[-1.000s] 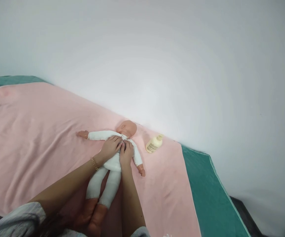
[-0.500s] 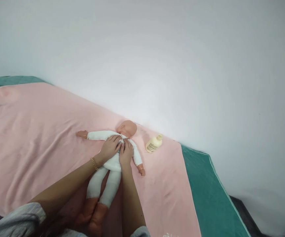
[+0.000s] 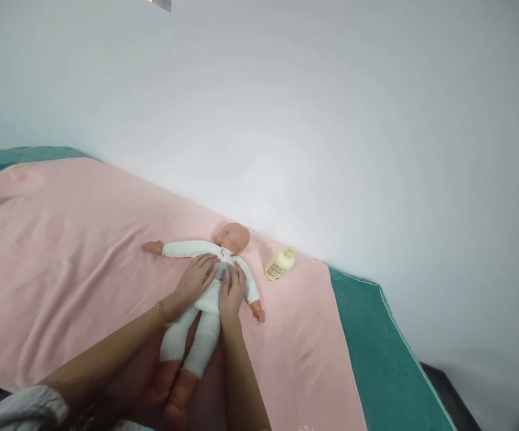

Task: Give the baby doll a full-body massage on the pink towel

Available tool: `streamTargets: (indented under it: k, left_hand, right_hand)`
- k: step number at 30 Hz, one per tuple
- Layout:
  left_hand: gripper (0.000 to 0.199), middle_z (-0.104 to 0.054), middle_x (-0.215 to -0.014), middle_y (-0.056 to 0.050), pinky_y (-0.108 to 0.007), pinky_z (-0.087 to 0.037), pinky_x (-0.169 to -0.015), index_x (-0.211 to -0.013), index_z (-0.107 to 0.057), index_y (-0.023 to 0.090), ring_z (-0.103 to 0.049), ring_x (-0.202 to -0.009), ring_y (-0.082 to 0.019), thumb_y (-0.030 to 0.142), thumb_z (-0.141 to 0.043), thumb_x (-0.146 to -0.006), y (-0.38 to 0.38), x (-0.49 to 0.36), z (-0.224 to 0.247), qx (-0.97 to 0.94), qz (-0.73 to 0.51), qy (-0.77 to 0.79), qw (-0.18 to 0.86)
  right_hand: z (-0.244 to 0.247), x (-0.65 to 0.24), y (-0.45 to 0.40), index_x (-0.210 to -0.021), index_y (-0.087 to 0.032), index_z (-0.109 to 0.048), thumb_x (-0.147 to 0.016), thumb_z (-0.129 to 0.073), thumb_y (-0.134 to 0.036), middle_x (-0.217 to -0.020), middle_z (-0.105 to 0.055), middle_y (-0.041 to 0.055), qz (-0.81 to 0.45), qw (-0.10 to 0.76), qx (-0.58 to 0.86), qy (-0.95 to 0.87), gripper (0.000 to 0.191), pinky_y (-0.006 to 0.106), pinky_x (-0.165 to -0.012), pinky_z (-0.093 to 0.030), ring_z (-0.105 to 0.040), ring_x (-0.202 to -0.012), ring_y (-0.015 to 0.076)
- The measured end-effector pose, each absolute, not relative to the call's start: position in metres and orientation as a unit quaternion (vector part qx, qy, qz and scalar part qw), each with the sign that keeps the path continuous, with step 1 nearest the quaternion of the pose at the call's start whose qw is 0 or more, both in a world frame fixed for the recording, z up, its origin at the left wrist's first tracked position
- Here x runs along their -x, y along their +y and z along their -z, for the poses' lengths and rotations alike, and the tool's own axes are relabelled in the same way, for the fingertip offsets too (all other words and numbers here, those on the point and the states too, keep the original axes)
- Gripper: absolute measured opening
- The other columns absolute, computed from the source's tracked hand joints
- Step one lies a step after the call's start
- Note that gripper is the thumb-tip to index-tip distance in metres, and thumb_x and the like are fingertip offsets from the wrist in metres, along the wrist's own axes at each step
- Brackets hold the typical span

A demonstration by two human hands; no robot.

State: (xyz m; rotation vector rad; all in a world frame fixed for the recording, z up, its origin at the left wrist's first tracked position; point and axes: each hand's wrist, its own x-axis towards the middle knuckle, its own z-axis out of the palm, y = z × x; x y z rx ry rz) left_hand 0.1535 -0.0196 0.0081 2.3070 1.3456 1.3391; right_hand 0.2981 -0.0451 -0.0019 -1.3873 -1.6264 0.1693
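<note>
A baby doll (image 3: 208,294) with a white cloth body lies stretched out on the pink blanket (image 3: 93,203), its bare head toward the wall and its feet toward me. My left hand (image 3: 195,278) rests flat on one side of the doll's chest, fingers extended. On the chest's other side lies my right hand (image 3: 233,291), its fingers also stretched out. A greyish patch shows on the cloth between my hands. Neither hand grasps anything. To the right of the doll a pale yellow bottle (image 3: 279,264) with a printed label stands on the blanket.
Green sheeting (image 3: 376,335) shows beyond the blanket at the right and far left. A white wall (image 3: 286,120) rises directly behind the bed's far edge. Something dark (image 3: 448,395) lies past the right edge.
My hands have moved apart across the doll's chest, uncovering the greyish patch between them. The view has shifted slightly; the doll and bottle stay in place.
</note>
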Motion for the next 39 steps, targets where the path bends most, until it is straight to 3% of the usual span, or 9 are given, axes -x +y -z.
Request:
streamTargets:
  k: [4,9,22,29,35,39]
  left_hand:
    - [0.028,-0.069,-0.111,-0.008,-0.043,-0.044,-0.098,-0.108,-0.065,0.02,-0.058,-0.109,-0.024,0.026,-0.039,-0.099,-0.066,-0.136,0.0,-0.778,-0.465,0.414,0.081]
    - [0.026,-0.072,-0.1,-0.006,-0.041,-0.045,-0.093,-0.097,-0.068,0.02,-0.06,-0.1,-0.022,0.025,-0.043,-0.099,-0.095,-0.126,0.006,-0.778,-0.464,0.409,0.109]
    - [0.031,-0.071,-0.088,-0.005,-0.038,-0.045,-0.085,-0.081,-0.067,0.019,-0.06,-0.09,-0.022,0.029,-0.044,-0.099,-0.079,-0.137,0.008,-0.803,-0.376,0.438,0.149]
    - [0.029,-0.07,-0.092,-0.006,-0.038,-0.046,-0.085,-0.086,-0.069,0.02,-0.06,-0.091,-0.022,0.03,-0.045,-0.098,-0.08,-0.134,0.008,-0.797,-0.396,0.428,0.157]
    - [0.027,-0.066,-0.118,-0.007,-0.043,-0.042,-0.098,-0.094,-0.072,0.023,-0.054,-0.113,-0.025,0.032,-0.047,-0.097,-0.079,-0.126,0.013,-0.792,-0.422,0.424,0.125]
    - [0.026,-0.067,-0.116,-0.006,-0.043,-0.043,-0.097,-0.093,-0.073,0.024,-0.056,-0.112,-0.024,0.034,-0.049,-0.096,-0.067,-0.122,0.017,-0.812,-0.382,0.416,0.148]
  right_hand:
    - [0.018,-0.31,-0.094,-0.115,-0.021,-0.069,-0.101,-0.034,-0.031,-0.127,-0.06,0.0134,-0.055,0.515,0.528,-0.673,0.039,0.047,-0.105,-0.042,-0.05,-0.127,0.0259]
    - [0.022,-0.313,-0.128,-0.111,-0.027,-0.072,-0.1,-0.036,-0.03,-0.106,-0.064,0.0101,-0.068,0.472,0.484,-0.734,0.038,0.042,-0.089,-0.048,-0.06,-0.103,0.0235]
    - [0.019,-0.305,-0.113,-0.097,-0.023,-0.076,-0.1,-0.039,-0.027,-0.091,-0.065,0.0072,-0.15,0.47,0.507,-0.707,0.037,0.036,-0.085,-0.047,-0.058,-0.094,0.0206]
    - [0.016,-0.305,-0.115,-0.101,-0.022,-0.074,-0.1,-0.036,-0.028,-0.096,-0.065,0.0082,-0.142,0.475,0.498,-0.711,0.039,0.038,-0.088,-0.046,-0.058,-0.098,0.0215]
    - [0.014,-0.307,-0.119,-0.112,-0.024,-0.07,-0.1,-0.036,-0.03,-0.114,-0.062,0.0101,-0.104,0.463,0.515,-0.714,0.037,0.042,-0.096,-0.042,-0.055,-0.111,0.0234]
    - [0.011,-0.305,-0.116,-0.109,-0.024,-0.071,-0.101,-0.035,-0.03,-0.111,-0.065,0.0083,-0.123,0.449,0.525,-0.712,0.037,0.04,-0.096,-0.041,-0.056,-0.11,0.0222]
